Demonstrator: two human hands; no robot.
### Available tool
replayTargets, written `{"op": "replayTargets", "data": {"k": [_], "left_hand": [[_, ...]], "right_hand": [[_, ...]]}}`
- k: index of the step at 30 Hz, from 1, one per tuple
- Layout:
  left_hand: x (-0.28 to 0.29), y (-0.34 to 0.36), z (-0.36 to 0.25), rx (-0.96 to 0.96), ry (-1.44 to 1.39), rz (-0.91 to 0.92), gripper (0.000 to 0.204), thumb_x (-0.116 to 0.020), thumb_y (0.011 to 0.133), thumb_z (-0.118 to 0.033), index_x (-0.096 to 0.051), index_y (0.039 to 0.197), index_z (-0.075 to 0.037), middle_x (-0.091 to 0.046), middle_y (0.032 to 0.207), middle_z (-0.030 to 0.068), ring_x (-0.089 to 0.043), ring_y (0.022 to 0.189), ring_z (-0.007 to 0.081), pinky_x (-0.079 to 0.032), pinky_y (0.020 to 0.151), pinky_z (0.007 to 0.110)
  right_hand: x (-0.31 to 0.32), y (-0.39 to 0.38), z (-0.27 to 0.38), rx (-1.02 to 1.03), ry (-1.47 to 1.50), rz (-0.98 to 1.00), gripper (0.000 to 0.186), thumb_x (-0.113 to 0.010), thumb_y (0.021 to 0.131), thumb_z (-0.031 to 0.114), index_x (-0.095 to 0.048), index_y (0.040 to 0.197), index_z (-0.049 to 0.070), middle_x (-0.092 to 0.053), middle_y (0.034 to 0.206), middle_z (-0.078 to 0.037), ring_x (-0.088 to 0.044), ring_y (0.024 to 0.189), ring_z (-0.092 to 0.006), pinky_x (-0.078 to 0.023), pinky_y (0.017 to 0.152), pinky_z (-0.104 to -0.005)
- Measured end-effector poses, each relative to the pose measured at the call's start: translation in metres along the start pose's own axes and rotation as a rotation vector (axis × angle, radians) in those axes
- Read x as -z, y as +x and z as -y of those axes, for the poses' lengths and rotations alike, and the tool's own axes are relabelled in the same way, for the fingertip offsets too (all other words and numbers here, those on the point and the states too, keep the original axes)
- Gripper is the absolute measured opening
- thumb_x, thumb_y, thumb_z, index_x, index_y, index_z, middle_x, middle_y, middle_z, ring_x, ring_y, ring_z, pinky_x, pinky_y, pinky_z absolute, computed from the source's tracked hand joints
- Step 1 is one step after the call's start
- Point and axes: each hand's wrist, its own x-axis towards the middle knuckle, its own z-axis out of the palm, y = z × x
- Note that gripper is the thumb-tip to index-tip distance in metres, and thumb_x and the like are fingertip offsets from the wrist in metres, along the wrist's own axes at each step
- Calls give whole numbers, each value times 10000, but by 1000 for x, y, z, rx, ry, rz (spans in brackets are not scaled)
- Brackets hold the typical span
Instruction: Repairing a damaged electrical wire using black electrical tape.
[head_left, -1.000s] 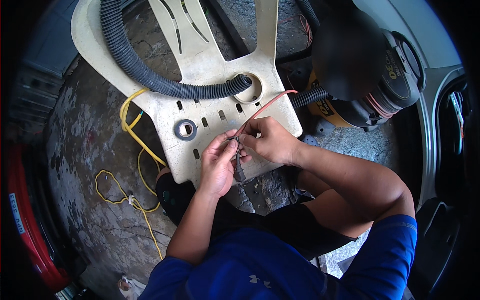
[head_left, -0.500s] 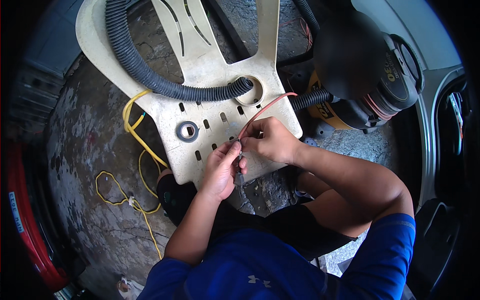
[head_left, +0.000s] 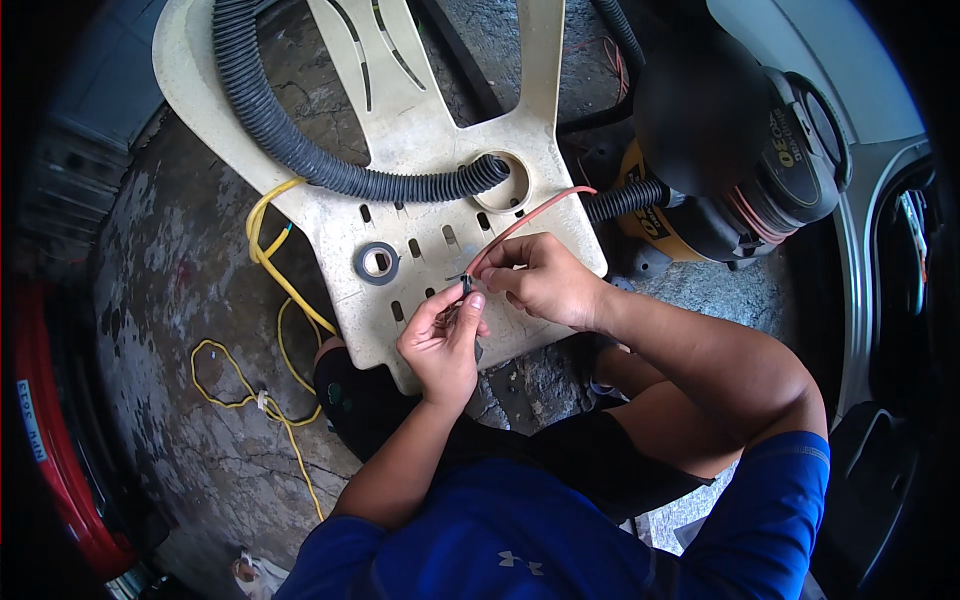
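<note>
My left hand [head_left: 445, 335] pinches a small dark piece [head_left: 466, 285] between thumb and forefinger, at the end of an orange-red cord [head_left: 525, 221]. What the piece is, I cannot make out; its lower part is hidden by the fingers. With thumb and fingers drawn together, my right hand [head_left: 540, 285] grips the cord just beside that end. Both hands are over the front of a cream plastic chair seat [head_left: 350, 310]. On the seat, left of the hands, lies a roll of dark tape [head_left: 362, 263].
A ribbed black hose [head_left: 350, 182] lies across the chair, its end by the round seat hole. The cord leads toward a yellow-and-black vacuum cleaner [head_left: 650, 225] at right. Yellow cable [head_left: 262, 255] hangs from the chair's left and trails over the concrete floor [head_left: 170, 370].
My left hand has turned and shifted slightly up and left, bringing the dark piece up against the cord's end. The right hand stays on the cord.
</note>
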Motion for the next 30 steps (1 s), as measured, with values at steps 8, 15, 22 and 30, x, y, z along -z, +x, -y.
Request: {"op": "replayTargets", "data": {"k": [8,15,22,30], "left_hand": [[7,4,7,-48,27,48,104,-737,965,63,-699,1057,33,-741,1035,120,-687,723,115,-605,640,276],[3,5,0,75,-79,-1,187,-741,954,67,-620,1087,13,-729,1000,109,-689,721,118,-605,623,263],[1,2,-3,121,42,20,219,-738,971,48,-692,1185,52,-715,1028,93,-677,746,102,-613,607,259],[0,-2,2,14,98,15,247,-707,1011,16,-666,1246,77,-692,1073,89,-680,791,104,-634,652,271]], "right_hand": [[-8,-3,2,165,-247,-15,360,-791,957,273,-750,1085,-61,-769,975,-177,-726,903,-216,-569,865,-354],[-8,6,-19,130,-76,-11,286,-713,995,201,-748,1098,-63,-765,978,-165,-716,908,-202,-562,867,-353],[-12,2,-16,22,42,-12,309,-664,990,185,-736,1154,-67,-766,1005,-174,-703,939,-210,-546,889,-350],[-16,0,-15,53,-57,-24,306,-691,970,207,-748,1101,-64,-770,951,-183,-721,908,-213,-562,859,-361]]}}
